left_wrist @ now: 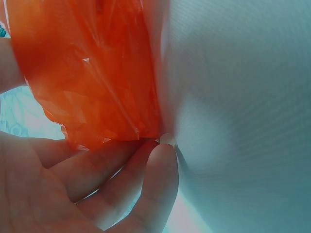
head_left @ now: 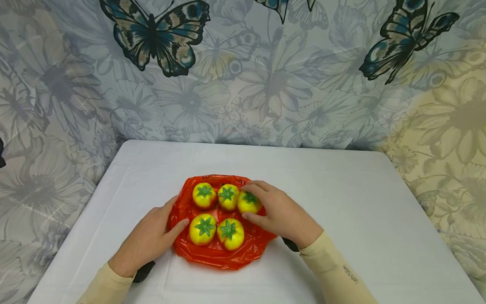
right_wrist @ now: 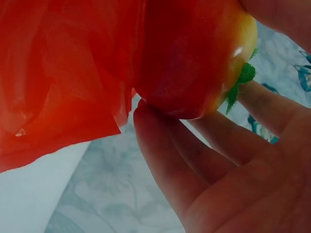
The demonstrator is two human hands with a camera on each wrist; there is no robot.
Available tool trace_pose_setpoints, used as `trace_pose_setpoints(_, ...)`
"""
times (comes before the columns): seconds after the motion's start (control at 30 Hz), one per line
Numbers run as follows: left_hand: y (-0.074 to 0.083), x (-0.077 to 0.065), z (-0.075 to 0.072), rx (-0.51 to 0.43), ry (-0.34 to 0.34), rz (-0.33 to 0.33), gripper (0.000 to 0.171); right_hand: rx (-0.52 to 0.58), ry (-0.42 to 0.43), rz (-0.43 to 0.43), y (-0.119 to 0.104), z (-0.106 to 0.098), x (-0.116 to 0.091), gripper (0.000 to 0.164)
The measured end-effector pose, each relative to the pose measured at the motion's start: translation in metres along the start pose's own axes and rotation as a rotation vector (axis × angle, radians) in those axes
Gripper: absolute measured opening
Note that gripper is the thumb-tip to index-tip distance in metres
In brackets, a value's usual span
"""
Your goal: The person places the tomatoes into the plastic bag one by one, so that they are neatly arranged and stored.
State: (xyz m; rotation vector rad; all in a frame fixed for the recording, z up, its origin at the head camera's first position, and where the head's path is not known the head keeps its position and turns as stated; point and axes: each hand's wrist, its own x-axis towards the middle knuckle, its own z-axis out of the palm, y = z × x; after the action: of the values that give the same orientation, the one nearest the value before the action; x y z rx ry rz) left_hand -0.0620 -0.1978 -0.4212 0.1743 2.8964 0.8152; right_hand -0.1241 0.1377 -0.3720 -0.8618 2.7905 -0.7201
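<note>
A red plastic bag, its rim rolled down, lies spread on the white table in the head view. In it sit several shiny yellow-and-red artificial tomatoes with green leafy tops, two in the front row, others behind. My right hand grips the tomato at the back right, thumb on the near side and fingers on the far side. Close up in the right wrist view, that tomato lies between thumb and fingers, beside the bag. My left hand holds the bag's left edge, thumb over the rim, fingers along the outside.
The white-covered table extends around the bag on all sides. Behind it stands a wall with a flower and butterfly pattern. Dark wrist-worn devices show beneath both wrists.
</note>
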Motion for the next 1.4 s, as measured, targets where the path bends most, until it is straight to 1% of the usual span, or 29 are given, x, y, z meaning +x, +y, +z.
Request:
trace_pose_setpoints(0.2, 0.000, 0.000, -0.001, -0.003, -0.010, -0.003, 0.084, -0.001, -0.014, 0.005, -0.001, 0.004, 0.001, 0.061)
trace_pose_setpoints(0.47, 0.000, 0.000, 0.000, 0.000, -0.005, -0.001, 0.083, 0.000, -0.033, 0.010, -0.001, 0.008, 0.001, 0.058)
trace_pose_setpoints(0.8, 0.000, 0.001, 0.000, 0.001, -0.014, -0.017, 0.085, 0.009, -0.089, 0.050, 0.000, 0.012, 0.003, 0.058)
trace_pose_setpoints(1.17, 0.000, 0.001, 0.000, -0.001, -0.019, -0.017, 0.087, 0.011, -0.107, 0.050, 0.002, 0.015, 0.002, 0.056)
trace_pose_setpoints(1.4, 0.000, 0.001, 0.000, -0.001, -0.016, -0.015, 0.087, 0.010, -0.118, 0.066, 0.003, 0.016, 0.003, 0.057)
